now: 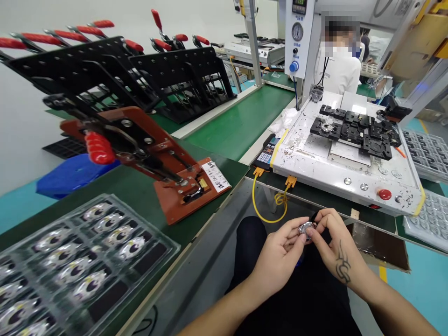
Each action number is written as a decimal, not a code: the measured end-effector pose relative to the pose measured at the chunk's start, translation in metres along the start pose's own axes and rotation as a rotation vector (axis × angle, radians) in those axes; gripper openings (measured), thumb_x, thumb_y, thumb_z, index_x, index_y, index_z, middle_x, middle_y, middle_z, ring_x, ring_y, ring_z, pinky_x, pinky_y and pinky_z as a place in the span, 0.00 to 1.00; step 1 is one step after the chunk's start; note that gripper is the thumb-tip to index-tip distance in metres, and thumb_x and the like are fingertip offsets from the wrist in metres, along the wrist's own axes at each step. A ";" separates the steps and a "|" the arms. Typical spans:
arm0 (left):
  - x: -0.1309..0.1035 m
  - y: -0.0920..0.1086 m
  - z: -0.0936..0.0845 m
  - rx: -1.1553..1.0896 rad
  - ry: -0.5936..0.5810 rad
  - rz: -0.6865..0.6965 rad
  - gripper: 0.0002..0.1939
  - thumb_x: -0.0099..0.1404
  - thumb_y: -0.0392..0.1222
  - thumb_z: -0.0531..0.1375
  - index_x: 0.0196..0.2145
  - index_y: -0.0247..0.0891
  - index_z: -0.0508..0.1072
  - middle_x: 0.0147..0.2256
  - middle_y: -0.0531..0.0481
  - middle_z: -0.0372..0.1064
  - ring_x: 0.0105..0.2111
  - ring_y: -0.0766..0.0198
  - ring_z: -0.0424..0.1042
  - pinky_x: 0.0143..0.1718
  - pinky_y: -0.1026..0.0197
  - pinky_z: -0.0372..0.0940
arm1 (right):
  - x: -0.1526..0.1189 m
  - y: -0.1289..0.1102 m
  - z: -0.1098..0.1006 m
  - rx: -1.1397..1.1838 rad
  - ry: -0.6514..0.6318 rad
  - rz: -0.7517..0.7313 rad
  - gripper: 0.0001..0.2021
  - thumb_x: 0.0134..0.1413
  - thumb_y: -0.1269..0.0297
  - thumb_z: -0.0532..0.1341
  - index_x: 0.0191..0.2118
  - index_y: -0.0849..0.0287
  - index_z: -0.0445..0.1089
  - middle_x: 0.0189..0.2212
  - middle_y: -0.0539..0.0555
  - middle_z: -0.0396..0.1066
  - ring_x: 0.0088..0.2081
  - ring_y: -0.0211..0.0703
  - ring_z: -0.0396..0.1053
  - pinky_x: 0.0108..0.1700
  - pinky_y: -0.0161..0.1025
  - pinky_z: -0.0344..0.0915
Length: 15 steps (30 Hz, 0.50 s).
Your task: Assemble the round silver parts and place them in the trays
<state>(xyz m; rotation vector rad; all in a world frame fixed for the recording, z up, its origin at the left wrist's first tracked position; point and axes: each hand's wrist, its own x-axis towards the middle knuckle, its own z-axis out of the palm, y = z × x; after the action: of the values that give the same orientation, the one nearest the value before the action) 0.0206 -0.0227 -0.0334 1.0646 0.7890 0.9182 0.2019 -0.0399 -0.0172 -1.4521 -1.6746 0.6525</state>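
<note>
Above the lap, a small shiny chrome ring-shaped part (306, 228) is pinched between the fingertips of both hands. My left hand (282, 252) grips its left side, thumb in front and fingers behind. On its other side, my right hand (331, 238) has the thumb and index finger closed on the edge. A dark bit shows behind the part near the right fingers; what it is I cannot tell. Fingers cover much of the part's rim. To the left, a clear tray (154, 226) holds several shiny chrome parts in its pockets.
A brown toggle-clamp fixture (175, 205) with a red handle stands on the left bench. At right, a white machine (315, 163) carries black fixtures (353, 128) and a red button (384, 194). A yellow cable (254, 196) hangs from the bench edge. A person (338, 70) sits beyond.
</note>
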 end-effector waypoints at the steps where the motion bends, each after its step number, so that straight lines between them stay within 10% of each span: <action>1: 0.000 0.000 -0.001 0.015 0.002 0.005 0.18 0.75 0.44 0.63 0.59 0.37 0.76 0.53 0.40 0.81 0.53 0.52 0.82 0.60 0.51 0.75 | 0.000 0.002 0.000 -0.035 0.012 -0.004 0.10 0.70 0.62 0.63 0.37 0.53 0.62 0.42 0.55 0.68 0.43 0.47 0.70 0.45 0.44 0.69; 9: 0.011 0.033 -0.024 0.381 -0.111 0.087 0.24 0.76 0.41 0.60 0.67 0.43 0.66 0.60 0.38 0.76 0.58 0.50 0.78 0.62 0.48 0.72 | 0.014 0.004 -0.001 0.016 -0.080 -0.184 0.05 0.73 0.61 0.61 0.48 0.52 0.75 0.46 0.57 0.73 0.48 0.50 0.71 0.52 0.46 0.70; 15: 0.015 0.038 -0.023 0.130 0.046 0.014 0.22 0.69 0.47 0.69 0.56 0.39 0.72 0.48 0.42 0.77 0.47 0.54 0.80 0.44 0.55 0.79 | 0.029 -0.004 0.012 0.534 -0.124 0.256 0.19 0.63 0.44 0.68 0.38 0.56 0.72 0.27 0.48 0.70 0.26 0.38 0.65 0.29 0.36 0.64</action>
<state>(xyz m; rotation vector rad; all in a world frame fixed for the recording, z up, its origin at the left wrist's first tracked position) -0.0026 0.0079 -0.0053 1.1664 0.8903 0.9161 0.1899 -0.0107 -0.0134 -1.2549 -1.2717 1.2462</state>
